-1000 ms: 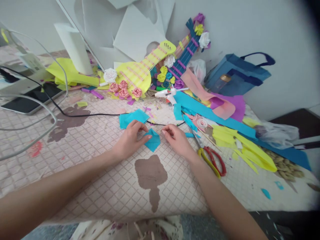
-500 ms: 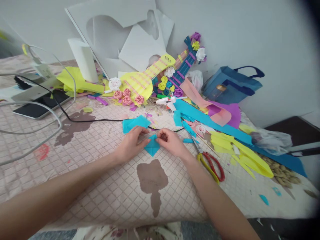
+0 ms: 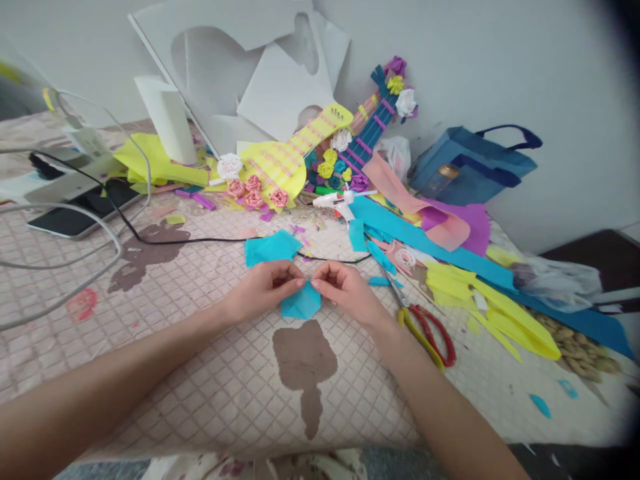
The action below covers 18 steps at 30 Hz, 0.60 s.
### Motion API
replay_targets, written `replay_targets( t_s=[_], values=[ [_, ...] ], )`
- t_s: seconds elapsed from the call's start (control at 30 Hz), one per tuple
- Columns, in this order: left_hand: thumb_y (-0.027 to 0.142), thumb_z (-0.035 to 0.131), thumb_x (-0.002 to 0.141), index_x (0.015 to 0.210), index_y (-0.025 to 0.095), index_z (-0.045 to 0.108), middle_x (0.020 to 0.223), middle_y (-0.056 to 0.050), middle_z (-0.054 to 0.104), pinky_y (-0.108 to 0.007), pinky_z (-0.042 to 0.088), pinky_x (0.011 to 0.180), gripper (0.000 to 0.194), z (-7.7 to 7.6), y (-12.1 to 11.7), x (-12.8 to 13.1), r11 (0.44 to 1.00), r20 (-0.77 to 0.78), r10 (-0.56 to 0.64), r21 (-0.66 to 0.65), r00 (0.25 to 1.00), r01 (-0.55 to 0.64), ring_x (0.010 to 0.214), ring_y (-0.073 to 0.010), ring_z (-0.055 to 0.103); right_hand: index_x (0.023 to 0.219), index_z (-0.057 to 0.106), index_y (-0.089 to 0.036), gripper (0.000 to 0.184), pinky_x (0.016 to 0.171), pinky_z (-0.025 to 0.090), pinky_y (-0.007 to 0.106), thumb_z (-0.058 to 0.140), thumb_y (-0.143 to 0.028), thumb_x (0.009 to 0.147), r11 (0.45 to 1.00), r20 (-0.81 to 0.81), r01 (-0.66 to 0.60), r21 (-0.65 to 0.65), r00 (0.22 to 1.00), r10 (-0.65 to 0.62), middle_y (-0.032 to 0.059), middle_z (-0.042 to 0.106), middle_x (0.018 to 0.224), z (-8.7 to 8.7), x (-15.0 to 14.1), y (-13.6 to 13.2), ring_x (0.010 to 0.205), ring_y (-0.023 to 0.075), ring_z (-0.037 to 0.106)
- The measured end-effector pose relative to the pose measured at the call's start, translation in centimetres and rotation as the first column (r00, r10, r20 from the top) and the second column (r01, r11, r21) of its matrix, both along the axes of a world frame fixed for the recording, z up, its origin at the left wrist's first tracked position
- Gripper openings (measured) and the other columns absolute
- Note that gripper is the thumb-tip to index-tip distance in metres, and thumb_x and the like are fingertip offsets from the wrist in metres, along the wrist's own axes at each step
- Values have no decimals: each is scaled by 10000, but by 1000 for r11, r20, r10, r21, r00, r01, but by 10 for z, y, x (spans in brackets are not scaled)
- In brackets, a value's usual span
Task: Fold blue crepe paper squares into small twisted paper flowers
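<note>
A small piece of turquoise crepe paper [image 3: 301,304] hangs between my fingertips, its lower edge spread out over the quilted cloth. My left hand [image 3: 265,288] pinches its upper left edge between thumb and fingers. Close beside it, my right hand [image 3: 343,288] pinches the upper right edge, and the two thumbs nearly meet. Just behind my left hand lies a larger folded turquoise paper piece [image 3: 271,247]. To the right of my right hand rest scissors [image 3: 425,330] with red and yellow handles.
A white glue gun [image 3: 333,200] stands behind my hands, its black cord crossing the cloth. Yellow [image 3: 277,167] and blue [image 3: 365,143] paper guitars lean at the back. Yellow crepe strips [image 3: 515,320], a blue bag [image 3: 470,167] and peanuts [image 3: 583,347] lie right. A phone [image 3: 80,213] lies left.
The small turquoise paper has turned from a pointed, diamond-like shape to a wider, flatter-edged one. My hands have drawn closer together along its top edge. The view has shifted slightly.
</note>
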<state>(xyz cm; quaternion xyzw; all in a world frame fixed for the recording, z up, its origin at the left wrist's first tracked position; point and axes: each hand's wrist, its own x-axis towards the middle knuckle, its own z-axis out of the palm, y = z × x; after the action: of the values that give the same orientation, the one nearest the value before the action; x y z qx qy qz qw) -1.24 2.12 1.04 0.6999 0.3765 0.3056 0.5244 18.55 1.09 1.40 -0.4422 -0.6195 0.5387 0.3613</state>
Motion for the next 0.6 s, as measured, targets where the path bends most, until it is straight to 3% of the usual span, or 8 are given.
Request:
replay_targets(
  t_s=[0.1,0.2,0.37,0.6],
  values=[
    [395,626,791,1009,150,535,783,-13,630,-239,458,590,340,0,3,-4,995,33,-54,-83,998,57,697,-136,595,759,533,-187,196,443,325,211,634,-351,793,987,-87,149,-64,984,-154,-63,488,581,-2,1,0,474,65,429],
    [328,694,724,1037,161,508,724,8,642,-247,477,598,401,-1,7,-10,983,-1,-75,-166,997,74,672,-141,620,765,522,-188,216,440,341,210,649,-362,773,977,-98,188,-104,975,-198,-66,496,565,-6,5,2,465,66,444],
    [282,681,713,1018,162,515,680,17,648,-239,498,563,368,2,12,-19,950,-46,-34,-312,998,18,591,-129,637,883,486,-207,258,497,382,217,676,-302,738,991,51,104,-87,994,-100,-38,568,704,-11,11,0,580,91,530],
    [278,671,707,1011,159,513,692,12,653,-242,510,579,362,6,12,-23,954,-108,-75,-296,991,40,612,-139,652,949,453,-220,256,582,421,254,629,-249,765,996,179,21,-85,984,-5,-41,573,711,-5,14,-6,624,111,559]
  ],
)
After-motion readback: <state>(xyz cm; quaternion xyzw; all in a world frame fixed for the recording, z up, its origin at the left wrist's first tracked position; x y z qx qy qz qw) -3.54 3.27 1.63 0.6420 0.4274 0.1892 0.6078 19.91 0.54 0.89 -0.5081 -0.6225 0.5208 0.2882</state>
